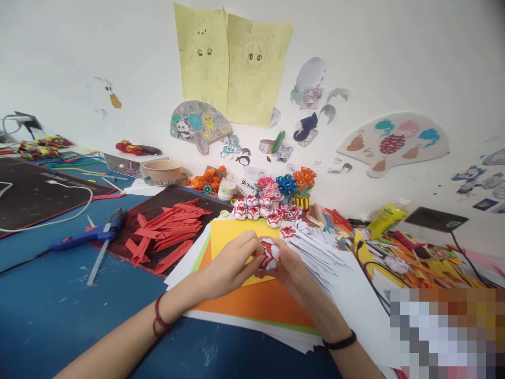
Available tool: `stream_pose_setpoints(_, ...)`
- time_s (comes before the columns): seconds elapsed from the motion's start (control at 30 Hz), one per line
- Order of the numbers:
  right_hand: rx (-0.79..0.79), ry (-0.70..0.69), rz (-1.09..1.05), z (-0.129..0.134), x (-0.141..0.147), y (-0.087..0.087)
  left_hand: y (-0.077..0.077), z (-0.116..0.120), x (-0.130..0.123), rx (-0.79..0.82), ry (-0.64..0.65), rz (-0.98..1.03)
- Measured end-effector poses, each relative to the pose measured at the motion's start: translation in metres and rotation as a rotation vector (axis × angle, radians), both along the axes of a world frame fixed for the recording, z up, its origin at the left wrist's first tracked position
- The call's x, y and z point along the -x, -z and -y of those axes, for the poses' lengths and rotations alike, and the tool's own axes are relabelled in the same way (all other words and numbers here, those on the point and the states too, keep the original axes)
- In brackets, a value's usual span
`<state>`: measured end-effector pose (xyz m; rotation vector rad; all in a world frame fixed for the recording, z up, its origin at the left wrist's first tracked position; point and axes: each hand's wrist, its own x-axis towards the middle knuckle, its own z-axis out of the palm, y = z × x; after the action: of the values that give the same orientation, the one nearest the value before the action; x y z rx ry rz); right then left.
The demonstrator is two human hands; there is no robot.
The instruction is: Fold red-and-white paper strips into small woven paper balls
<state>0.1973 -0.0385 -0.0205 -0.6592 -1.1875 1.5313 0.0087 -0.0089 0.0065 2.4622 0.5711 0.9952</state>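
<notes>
Between my two hands is a small red-and-white folded paper flower (270, 253), held above the stacked coloured paper. My left hand (236, 260) pinches it from the left, with its fingers curled around that side. From the right, my right hand (290, 266) closes on the same flower, and some of its fingers are hidden behind it. Just beyond the hands sit several similar red-and-white paper flowers (252, 212). Under the hands lie a yellow sheet (223, 237) and an orange sheet (256, 302).
Red folded paper strips (173, 231) are piled on a dark mat at left, near a blue glue gun (87, 237). White folded strips (315, 258) lie right of my hands. A yellow bottle (389, 218) stands among paper scraps. Behind are a bowl (162, 172) and the wall.
</notes>
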Motion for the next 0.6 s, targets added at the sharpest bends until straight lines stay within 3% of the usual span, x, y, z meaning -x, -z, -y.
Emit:
stream_pose_setpoints(0.13, -0.024, 0.020, -0.027, 0.000, -0.002, -0.001, -0.003, -0.002, 0.000, 0.010, 0.037, 0.043)
stream_pose_setpoints(0.3, -0.063, 0.057, -0.065, 0.001, -0.005, -0.004, -0.010, -0.004, 0.002, 0.051, -0.088, 0.230)
stream_pose_setpoints(0.6, -0.087, 0.036, -0.032, 0.004, -0.005, -0.006, -0.006, -0.003, 0.002, 0.080, -0.157, 0.242)
